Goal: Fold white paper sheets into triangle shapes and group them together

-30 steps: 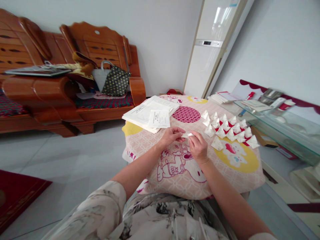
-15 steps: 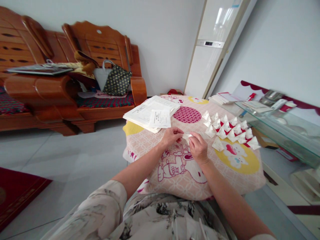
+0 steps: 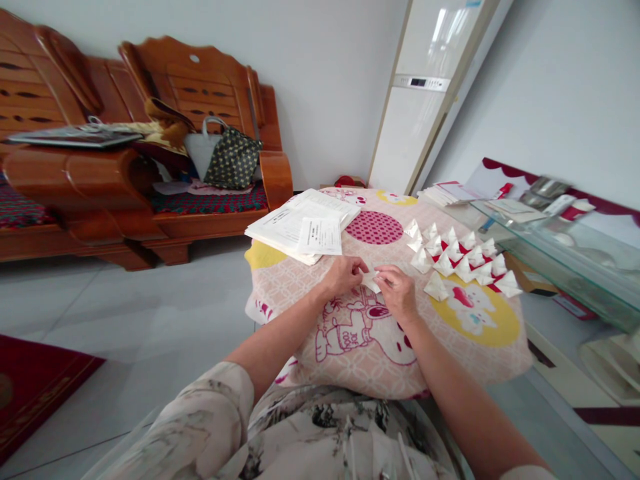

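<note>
A small piece of folded white paper point(image 3: 371, 281) lies between my hands, above the patterned cloth point(image 3: 310, 293) on the table. My left hand point(image 3: 346, 275) pinches its left side with curled fingers. From the right, my right hand point(image 3: 397, 288) grips the other edge between thumb and fingertips. To the right stand rows of pointed folded paper pieces point(image 3: 463, 257), with one single folded piece point(image 3: 437, 287) nearer to my right hand. Behind my left hand lies a stack of printed sheets point(image 3: 285, 227) with a smaller printed slip point(image 3: 321, 236) on top.
A glass-topped table point(image 3: 565, 247) with papers and metal bowls point(image 3: 543, 191) adjoins on the right. Behind, a wooden sofa point(image 3: 200, 87) holds a dark patterned bag point(image 3: 234, 160). A tall white cabinet-like unit point(image 3: 413, 127) stands in the corner. A red object point(image 3: 40, 387) is on the floor at left.
The fingers of my right hand have shifted slightly left and spread along the paper. More of the folded paper shows between my hands. The surrounding things have stayed in place.
</note>
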